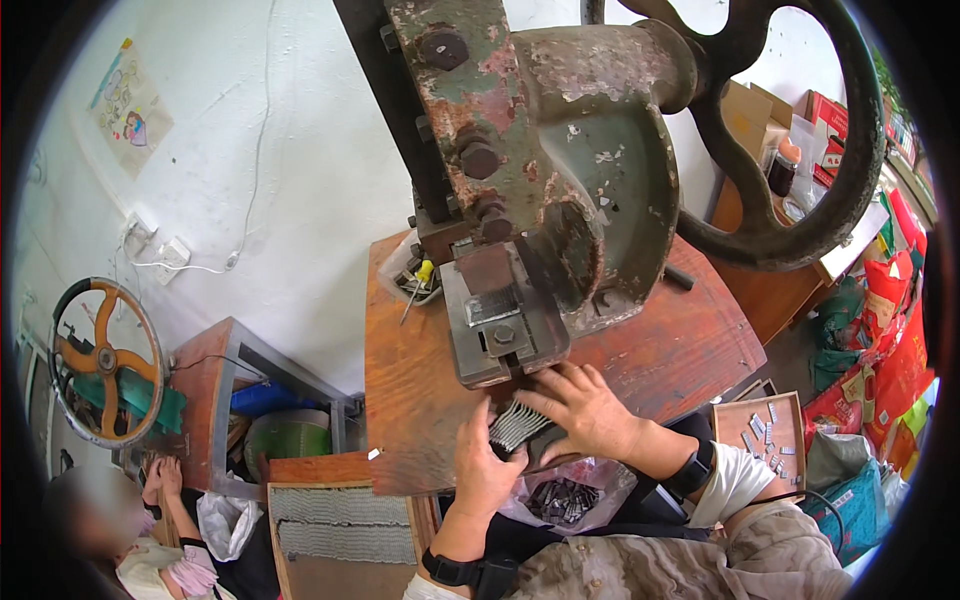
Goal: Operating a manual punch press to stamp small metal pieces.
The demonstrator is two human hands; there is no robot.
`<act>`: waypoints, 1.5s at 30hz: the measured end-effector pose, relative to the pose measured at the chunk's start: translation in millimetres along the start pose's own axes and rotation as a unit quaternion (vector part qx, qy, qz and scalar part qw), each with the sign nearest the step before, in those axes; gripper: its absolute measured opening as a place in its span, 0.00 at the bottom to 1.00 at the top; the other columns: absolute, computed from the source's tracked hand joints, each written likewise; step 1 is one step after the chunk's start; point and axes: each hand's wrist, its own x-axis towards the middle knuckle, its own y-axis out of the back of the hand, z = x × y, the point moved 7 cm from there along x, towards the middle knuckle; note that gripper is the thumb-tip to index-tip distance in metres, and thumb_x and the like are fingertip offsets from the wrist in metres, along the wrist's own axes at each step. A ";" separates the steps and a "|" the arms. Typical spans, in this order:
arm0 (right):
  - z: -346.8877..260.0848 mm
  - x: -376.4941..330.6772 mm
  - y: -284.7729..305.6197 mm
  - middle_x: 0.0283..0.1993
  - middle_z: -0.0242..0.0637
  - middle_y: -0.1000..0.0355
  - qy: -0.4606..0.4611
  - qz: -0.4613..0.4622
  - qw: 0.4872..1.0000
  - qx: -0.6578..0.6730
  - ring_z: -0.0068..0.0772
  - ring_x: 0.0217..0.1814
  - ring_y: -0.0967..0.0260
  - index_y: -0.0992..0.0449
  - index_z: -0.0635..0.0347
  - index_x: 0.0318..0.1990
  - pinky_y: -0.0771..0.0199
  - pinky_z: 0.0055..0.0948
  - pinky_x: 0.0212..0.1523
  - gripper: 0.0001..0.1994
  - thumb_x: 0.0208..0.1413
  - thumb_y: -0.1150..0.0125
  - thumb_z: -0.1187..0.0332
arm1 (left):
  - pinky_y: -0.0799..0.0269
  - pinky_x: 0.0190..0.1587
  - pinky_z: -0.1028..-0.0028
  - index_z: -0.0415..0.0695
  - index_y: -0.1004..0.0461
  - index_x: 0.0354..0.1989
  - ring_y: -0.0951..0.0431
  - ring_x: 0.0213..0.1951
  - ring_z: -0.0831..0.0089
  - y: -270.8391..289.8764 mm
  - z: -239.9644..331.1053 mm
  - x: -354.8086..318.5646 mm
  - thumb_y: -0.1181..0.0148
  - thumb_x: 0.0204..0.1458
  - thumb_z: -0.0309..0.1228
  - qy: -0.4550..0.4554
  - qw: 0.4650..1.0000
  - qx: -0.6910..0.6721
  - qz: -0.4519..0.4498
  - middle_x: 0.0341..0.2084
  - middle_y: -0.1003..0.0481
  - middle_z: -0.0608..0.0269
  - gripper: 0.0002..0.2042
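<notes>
Close to the front edge of the reddish wooden bench, my left hand (483,465) and my right hand (588,415) close around a bundle of thin ridged silvery metal strips (520,428). The left fingers and thumb grip its left end; the right fingers lie over its other side. Just beyond my hands stands the dark steel bed (505,350) of a hand press (600,160) with flaking green paint. Below my hands, a clear plastic bag (615,492) holds many small dark metal pieces (562,500).
A large handwheel (845,190) is on the press's right. Left of the bed sits a tub (392,268) with a yellow-handled screwdriver (424,273). A wooden tray (330,585) carries rows of metal parts; another tray (722,412) holds loose ones. A person (150,570) sits at far left.
</notes>
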 end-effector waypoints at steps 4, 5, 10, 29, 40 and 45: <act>-10.1 -1.6 -4.5 0.59 0.39 0.40 0.049 -0.029 0.998 0.007 0.46 0.61 0.46 0.34 0.48 0.58 0.39 0.45 0.52 0.42 0.29 0.31 0.45 | 0.32 0.46 0.61 0.39 0.37 0.55 0.29 0.43 0.53 5.3 1.8 -0.9 0.32 0.32 0.25 -0.012 0.999 -0.026 0.042 0.41 0.29 0.50 0.34; -10.8 -1.1 -6.8 0.59 0.38 0.40 0.051 -0.036 0.998 0.005 0.46 0.61 0.46 0.34 0.49 0.58 0.39 0.45 0.52 0.42 0.29 0.31 0.45 | 0.31 0.45 0.62 0.40 0.34 0.53 0.28 0.42 0.55 7.7 3.9 -1.9 0.32 0.32 0.26 -0.029 0.998 -0.007 0.055 0.41 0.29 0.51 0.32; -8.3 8.0 -14.9 0.62 0.40 0.42 0.028 -0.049 0.998 -0.001 0.46 0.62 0.45 0.34 0.51 0.58 0.44 0.46 0.58 0.43 0.31 0.35 0.40 | 0.37 0.49 0.57 0.40 0.30 0.47 0.32 0.47 0.52 11.6 13.5 -7.4 0.31 0.31 0.30 -0.099 0.976 0.174 0.080 0.42 0.30 0.51 0.29; 7.6 -42.0 14.1 0.61 0.43 0.43 -0.050 -0.010 0.999 0.019 0.54 0.63 0.49 0.33 0.51 0.57 0.45 0.53 0.58 0.42 0.28 0.32 0.45 | 0.37 0.40 0.58 0.39 0.29 0.42 0.32 0.39 0.54 -13.4 28.8 4.5 0.32 0.33 0.32 -0.091 0.968 0.231 0.032 0.34 0.30 0.55 0.24; 28.8 -52.4 19.7 0.55 0.49 0.36 -0.068 0.073 0.980 0.172 0.60 0.58 0.44 0.28 0.59 0.49 0.40 0.50 0.58 0.32 0.37 0.31 0.49 | 0.41 0.31 0.75 0.37 0.34 0.45 0.38 0.27 0.72 14.3 -1.1 -36.5 0.45 0.49 0.47 0.241 0.610 -0.754 0.032 0.28 0.35 0.60 0.24; 23.5 -49.6 17.1 0.53 0.48 0.35 -0.060 0.064 0.987 0.131 0.59 0.57 0.43 0.27 0.60 0.48 0.39 0.50 0.57 0.31 0.37 0.32 0.50 | 0.40 0.34 0.72 0.36 0.34 0.44 0.38 0.30 0.70 18.0 -14.6 -68.8 0.44 0.48 0.47 0.265 0.535 -0.802 0.020 0.30 0.36 0.58 0.25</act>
